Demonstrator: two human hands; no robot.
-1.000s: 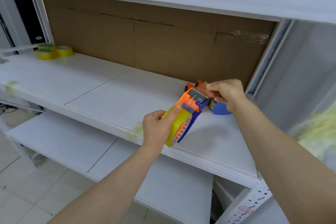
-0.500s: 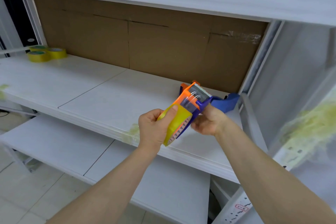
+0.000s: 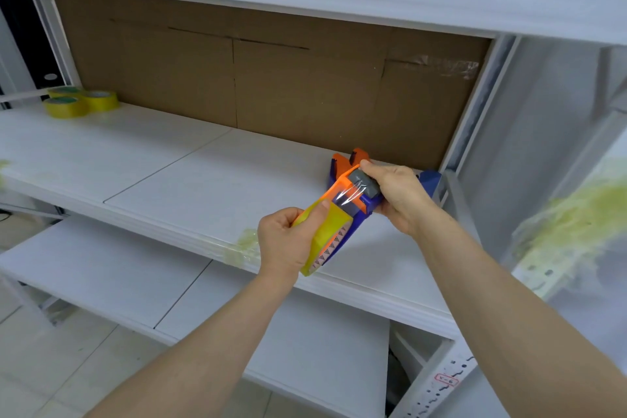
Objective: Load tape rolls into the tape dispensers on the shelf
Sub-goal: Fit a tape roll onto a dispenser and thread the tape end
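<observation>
I hold an orange and blue tape dispenser (image 3: 353, 205) above the front right of the white shelf (image 3: 190, 187). A yellow tape roll (image 3: 327, 234) sits in it, and my left hand (image 3: 288, 241) grips that roll, thumb across its face. A clear strip of tape runs from the roll up to the dispenser's grey roller. My right hand (image 3: 398, 195) grips the dispenser's head, forefinger on the roller's top. Behind it a second orange and blue dispenser (image 3: 342, 159) stands on the shelf, mostly hidden.
Three yellow tape rolls (image 3: 79, 102) lie at the shelf's far left against the brown cardboard back (image 3: 271, 78). Another shelf board runs overhead, and a lower shelf (image 3: 135, 268) sticks out below. A white upright post (image 3: 471, 132) bounds the right side.
My right hand has shifted from under the dispenser's head to grip it from the right, forefinger on the roller. The left hand and roll have stayed put.
</observation>
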